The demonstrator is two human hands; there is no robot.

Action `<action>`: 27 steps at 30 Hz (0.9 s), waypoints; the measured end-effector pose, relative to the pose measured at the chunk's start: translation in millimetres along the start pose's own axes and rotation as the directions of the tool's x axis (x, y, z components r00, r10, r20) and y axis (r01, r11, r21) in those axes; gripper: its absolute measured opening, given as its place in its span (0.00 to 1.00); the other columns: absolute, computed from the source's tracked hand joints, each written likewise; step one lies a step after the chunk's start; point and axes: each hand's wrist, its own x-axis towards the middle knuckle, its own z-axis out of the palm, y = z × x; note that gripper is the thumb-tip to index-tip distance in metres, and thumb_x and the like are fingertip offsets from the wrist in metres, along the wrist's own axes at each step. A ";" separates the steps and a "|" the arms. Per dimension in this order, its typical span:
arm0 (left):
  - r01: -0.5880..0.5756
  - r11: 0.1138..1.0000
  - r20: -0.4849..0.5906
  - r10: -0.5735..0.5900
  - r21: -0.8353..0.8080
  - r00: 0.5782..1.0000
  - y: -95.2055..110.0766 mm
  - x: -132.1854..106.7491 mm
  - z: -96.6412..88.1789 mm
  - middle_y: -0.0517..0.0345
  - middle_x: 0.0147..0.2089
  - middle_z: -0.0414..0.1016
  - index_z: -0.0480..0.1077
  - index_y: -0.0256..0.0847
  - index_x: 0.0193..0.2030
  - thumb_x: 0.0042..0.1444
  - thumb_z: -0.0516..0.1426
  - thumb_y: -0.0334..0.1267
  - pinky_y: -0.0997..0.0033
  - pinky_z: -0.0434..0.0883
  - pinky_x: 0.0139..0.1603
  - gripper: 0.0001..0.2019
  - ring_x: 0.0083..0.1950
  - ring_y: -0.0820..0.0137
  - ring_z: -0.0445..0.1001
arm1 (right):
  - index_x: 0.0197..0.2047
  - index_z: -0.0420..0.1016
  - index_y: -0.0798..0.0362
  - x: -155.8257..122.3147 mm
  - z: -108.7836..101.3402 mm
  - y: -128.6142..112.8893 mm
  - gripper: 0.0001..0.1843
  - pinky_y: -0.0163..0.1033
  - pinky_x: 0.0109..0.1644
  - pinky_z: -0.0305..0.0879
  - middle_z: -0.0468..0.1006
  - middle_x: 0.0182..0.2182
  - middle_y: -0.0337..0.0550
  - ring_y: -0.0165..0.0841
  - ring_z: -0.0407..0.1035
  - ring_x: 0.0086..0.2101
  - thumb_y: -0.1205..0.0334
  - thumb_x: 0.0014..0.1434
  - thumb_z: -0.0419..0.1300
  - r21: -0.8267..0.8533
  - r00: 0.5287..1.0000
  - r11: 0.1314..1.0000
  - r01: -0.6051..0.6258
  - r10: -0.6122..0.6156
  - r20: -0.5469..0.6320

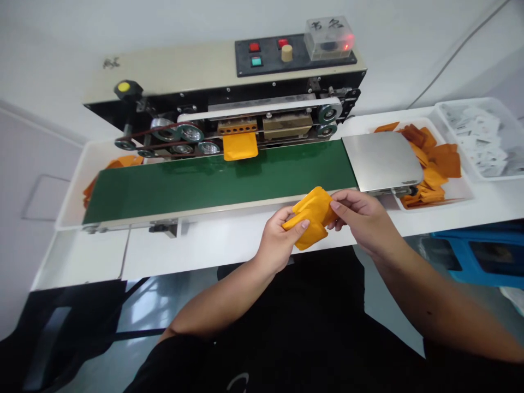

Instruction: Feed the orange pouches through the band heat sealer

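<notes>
Several small orange-yellow pouches (311, 221) are fanned out between my two hands, in front of the conveyor. My left hand (279, 237) is closed on them, its thumb pressed on top. The fingers of my right hand (358, 215) pinch the right edge of one pouch. Another orange pouch (240, 147) hangs from the rollers of a band sealing machine (196, 68), over its green conveyor belt (176, 188). Whether the pouches in my hands contain anything cannot be seen.
A metal plate (382, 161) extends from the belt's right end. Beside it stands a white bin (462, 191) of orange pouches, then a clear bin (507, 177) of white packets. Another white bin (69, 204) with pouches sits at the left. A blue crate (478, 278) is at lower right.
</notes>
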 end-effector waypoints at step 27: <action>0.032 0.999 -0.107 -0.033 -0.010 0.994 1.7 2.9 -0.9 0.57 0.40 0.81 0.80 0.40 0.44 0.52 0.77 0.51 0.71 0.73 0.42 0.21 0.39 0.70 0.77 | 0.42 0.75 0.49 86.1 -52.6 -37.8 0.07 0.32 0.37 0.83 0.83 0.37 0.41 0.29 0.80 0.31 0.66 0.64 0.69 0.255 0.971 0.966 0.040 0.022 -0.237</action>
